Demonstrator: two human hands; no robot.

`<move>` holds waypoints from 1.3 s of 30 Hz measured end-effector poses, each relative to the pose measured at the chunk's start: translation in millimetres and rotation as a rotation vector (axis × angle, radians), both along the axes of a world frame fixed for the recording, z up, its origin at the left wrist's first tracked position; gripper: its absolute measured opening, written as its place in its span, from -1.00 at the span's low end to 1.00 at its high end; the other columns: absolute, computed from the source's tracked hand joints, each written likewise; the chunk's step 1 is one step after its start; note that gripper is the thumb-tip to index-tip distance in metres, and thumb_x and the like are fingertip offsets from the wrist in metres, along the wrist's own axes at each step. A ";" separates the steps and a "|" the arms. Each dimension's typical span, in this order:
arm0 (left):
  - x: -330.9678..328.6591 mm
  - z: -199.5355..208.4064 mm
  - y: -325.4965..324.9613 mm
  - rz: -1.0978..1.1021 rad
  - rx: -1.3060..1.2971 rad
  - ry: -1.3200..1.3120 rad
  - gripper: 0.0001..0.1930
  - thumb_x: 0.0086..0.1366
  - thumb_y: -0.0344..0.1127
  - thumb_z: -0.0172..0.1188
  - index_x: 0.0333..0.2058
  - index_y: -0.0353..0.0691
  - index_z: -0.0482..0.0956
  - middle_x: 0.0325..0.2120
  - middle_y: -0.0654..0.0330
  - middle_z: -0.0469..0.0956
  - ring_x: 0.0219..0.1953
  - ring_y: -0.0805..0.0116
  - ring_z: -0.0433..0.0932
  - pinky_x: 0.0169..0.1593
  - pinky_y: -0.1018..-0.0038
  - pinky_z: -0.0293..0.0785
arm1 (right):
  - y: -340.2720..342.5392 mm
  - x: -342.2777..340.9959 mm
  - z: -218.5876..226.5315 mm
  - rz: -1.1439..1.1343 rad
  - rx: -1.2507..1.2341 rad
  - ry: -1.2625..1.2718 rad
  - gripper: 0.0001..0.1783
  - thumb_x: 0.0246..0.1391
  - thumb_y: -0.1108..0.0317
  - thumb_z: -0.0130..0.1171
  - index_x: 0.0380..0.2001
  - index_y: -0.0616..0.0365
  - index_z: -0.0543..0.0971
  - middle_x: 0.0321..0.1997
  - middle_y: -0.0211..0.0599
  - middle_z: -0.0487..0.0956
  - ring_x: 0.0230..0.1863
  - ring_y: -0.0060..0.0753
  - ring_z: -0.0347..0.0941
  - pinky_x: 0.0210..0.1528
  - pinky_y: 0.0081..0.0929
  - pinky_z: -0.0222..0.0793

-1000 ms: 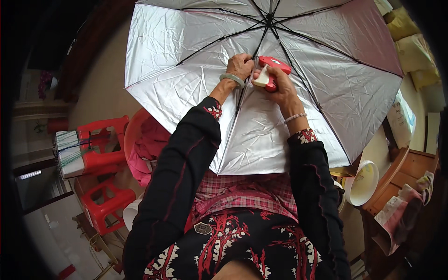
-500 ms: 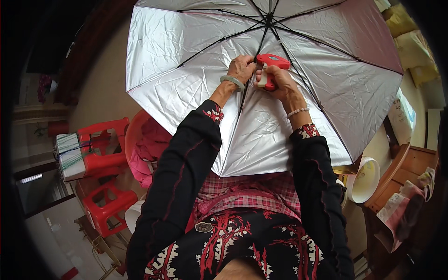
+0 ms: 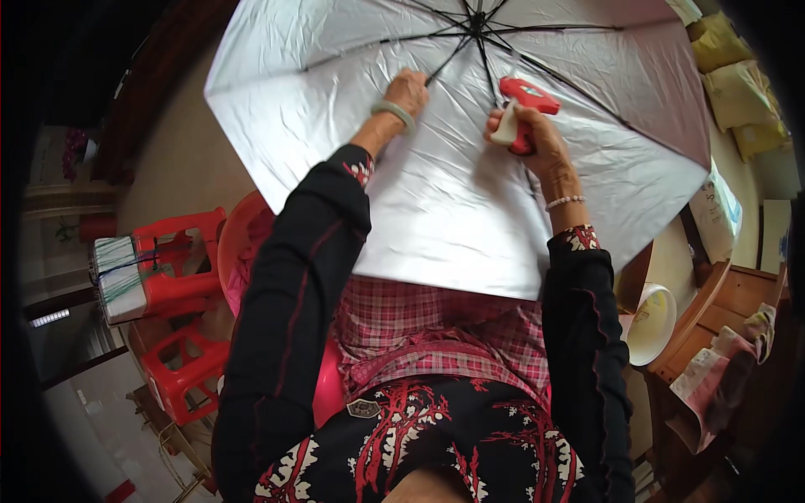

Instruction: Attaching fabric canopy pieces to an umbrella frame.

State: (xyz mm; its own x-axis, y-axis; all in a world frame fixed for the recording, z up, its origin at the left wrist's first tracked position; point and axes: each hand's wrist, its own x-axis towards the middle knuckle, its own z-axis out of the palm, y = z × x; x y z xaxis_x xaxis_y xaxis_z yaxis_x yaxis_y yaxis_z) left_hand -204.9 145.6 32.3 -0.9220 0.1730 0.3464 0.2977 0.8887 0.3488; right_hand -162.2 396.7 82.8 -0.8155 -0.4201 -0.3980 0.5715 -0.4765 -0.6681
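Note:
An open umbrella [image 3: 444,210] with a silvery lining lies inside up across my lap, its black ribs meeting at a hub [image 3: 477,25] at the top. My left hand [image 3: 407,92] is closed on one black rib [image 3: 453,59], left of the hub's line. In my right hand [image 3: 541,138] is a red gun-shaped hand tool [image 3: 530,96] with a white trigger. My fingers wrap its grip and trigger, and its red head is just above the lining, beside another rib. I cannot make out its tip.
Red plastic stools [image 3: 180,369] stand at the left, one carrying a white stack bound with green strands [image 3: 119,281]. A red basin [image 3: 231,239] is beside them. To the right are a white bucket [image 3: 652,325], wooden furniture [image 3: 713,306] with cloths, and yellow bags [image 3: 738,84].
The umbrella has turned, its near ribs swinging to the left. My left hand has moved left and up with a rib; my right hand has shifted right with the tool, away from the left hand.

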 end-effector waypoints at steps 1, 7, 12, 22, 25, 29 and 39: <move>-3.5 7.2 1.3 -0.002 0.002 0.002 -0.79 0.01 -0.26 0.01 -0.48 -0.31 0.47 -0.44 -0.08 0.46 -0.36 -0.01 0.43 -0.24 0.25 0.38 | 2.6 -3.7 0.1 -0.072 0.028 0.058 -0.69 -0.04 0.39 -0.04 -0.21 0.35 0.31 -0.34 -0.11 0.48 -0.38 -0.23 0.49 -0.30 -0.24 0.49; 0.0 17.0 32.0 0.245 0.107 -0.198 -0.79 0.06 -0.25 0.00 -0.45 -0.29 0.46 -0.47 -0.11 0.44 -0.36 -0.08 0.43 -0.26 0.19 0.38 | -30.4 7.3 -34.7 -0.170 0.209 -0.027 -0.66 -0.03 0.37 -0.04 -0.19 0.38 0.30 -0.31 -0.08 0.48 -0.36 -0.23 0.50 -0.28 -0.24 0.48; 35.4 -3.0 63.2 0.131 0.283 -0.191 -0.76 0.09 -0.23 0.01 -0.48 -0.34 0.43 -0.49 -0.13 0.46 -0.40 -0.07 0.45 -0.31 0.19 0.38 | -52.3 9.6 -35.1 -0.179 0.264 0.092 -0.69 -0.05 0.36 -0.02 -0.25 0.38 0.34 -0.35 -0.11 0.49 -0.39 -0.25 0.50 -0.31 -0.33 0.48; 40.6 -9.6 55.0 0.044 0.598 -0.295 -0.79 0.09 -0.33 0.01 -0.38 -0.37 0.46 -0.59 0.04 0.53 -0.55 0.29 0.54 -0.45 0.48 0.44 | -70.1 7.1 -31.7 -0.279 0.333 -0.014 -0.81 -0.15 0.46 -0.01 -0.43 0.38 0.38 -0.50 -0.21 0.47 -0.57 -0.36 0.46 -0.55 -0.47 0.40; 42.2 -11.7 57.2 0.051 0.726 -0.344 -0.79 0.11 -0.33 0.01 -0.34 -0.35 0.48 -0.59 0.13 0.53 -0.56 0.43 0.53 -0.48 0.55 0.44 | -71.4 8.8 -32.7 -0.275 0.330 0.007 -0.80 -0.15 0.46 -0.02 -0.42 0.39 0.37 -0.48 -0.19 0.47 -0.57 -0.34 0.47 -0.55 -0.45 0.42; 49.1 1.6 64.5 0.100 0.896 -0.441 -0.79 0.13 -0.35 0.02 -0.30 -0.33 0.50 -0.58 0.21 0.53 -0.58 0.53 0.51 -0.52 0.60 0.44 | -66.4 15.0 -22.6 -0.242 0.271 -0.013 -0.77 -0.15 0.47 -0.03 -0.38 0.41 0.36 -0.45 -0.15 0.48 -0.56 -0.29 0.48 -0.52 -0.42 0.45; 40.6 -15.4 58.5 0.110 0.560 -0.143 -0.75 0.07 -0.29 0.07 -0.32 -0.32 0.52 -0.53 0.10 0.55 -0.50 0.41 0.53 -0.39 0.51 0.44 | -36.6 12.8 -20.5 -0.021 -0.105 -0.205 -0.65 -0.03 0.37 -0.05 -0.16 0.35 0.31 -0.33 -0.10 0.48 -0.32 -0.21 0.47 -0.20 -0.23 0.45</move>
